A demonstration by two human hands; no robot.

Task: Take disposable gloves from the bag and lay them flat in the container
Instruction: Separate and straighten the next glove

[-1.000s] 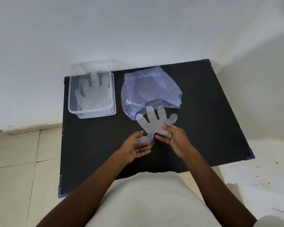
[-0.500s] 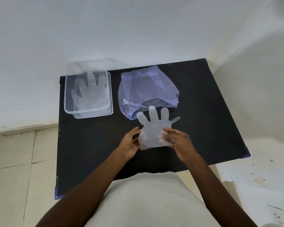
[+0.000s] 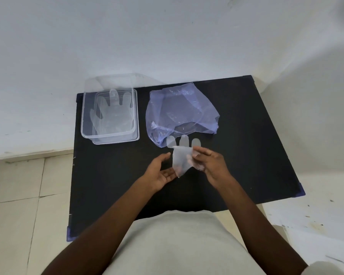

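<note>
A translucent disposable glove (image 3: 180,158) hangs lifted above the black table (image 3: 246,155), its palm part folded toward me and its fingertips near the bag's mouth. My right hand (image 3: 209,162) pinches its right edge. My left hand (image 3: 160,170) is open, palm up, with its fingers under the glove's lower corner. A crumpled purple plastic bag (image 3: 179,112) lies just beyond the glove. A clear plastic container (image 3: 136,116) at the table's back left holds a flat glove (image 3: 111,116).
The table stands against a white wall at the back. Tiled floor lies to the left and a white speckled surface to the right. My light shirt fills the bottom of the view.
The glove lay flat on the table a second ago. Both hands then raised it, and now it is folded over, held by the right hand while the left hand has opened under it.
</note>
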